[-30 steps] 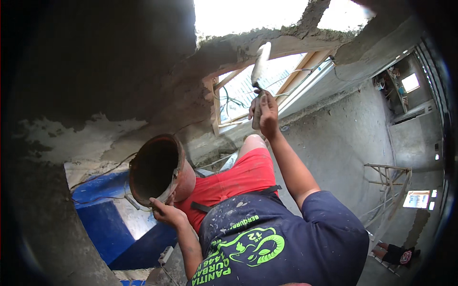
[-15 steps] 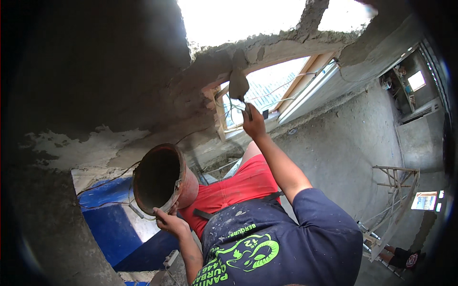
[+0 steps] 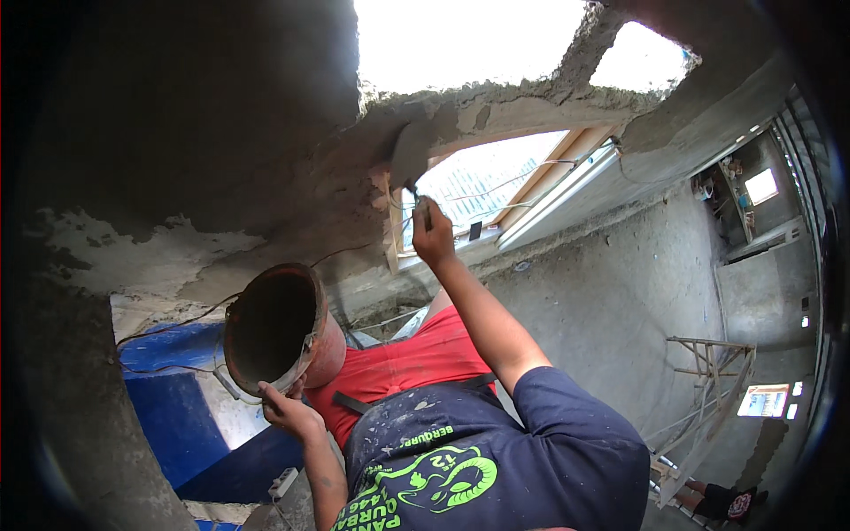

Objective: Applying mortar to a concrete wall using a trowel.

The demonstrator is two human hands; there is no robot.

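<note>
My right hand [image 3: 434, 232] grips the handle of a trowel [image 3: 409, 155]; its flat blade lies at the rough plaster [image 3: 460, 119] by the upper left corner of a timber-framed opening [image 3: 394, 226]. Whether the blade touches the plaster is hard to tell. Below and to the left, my left hand [image 3: 292, 409] holds the lower rim of a tilted reddish bucket [image 3: 329, 350], whose dark interior faces up toward me. How much is inside it cannot be made out.
A blue surface [image 3: 164, 416] shows at lower left, with loose wires [image 3: 195, 319] across it. Grey concrete [image 3: 602, 274] stretches to the right. A scaffold frame [image 3: 708, 354] stands at lower right, near a person [image 3: 726, 500] in dark clothes. Bright openings break the top edge.
My right hand has moved left with the trowel, whose blade has swung from over the window opening onto the plaster at its left corner. The bucket has shifted slightly.
</note>
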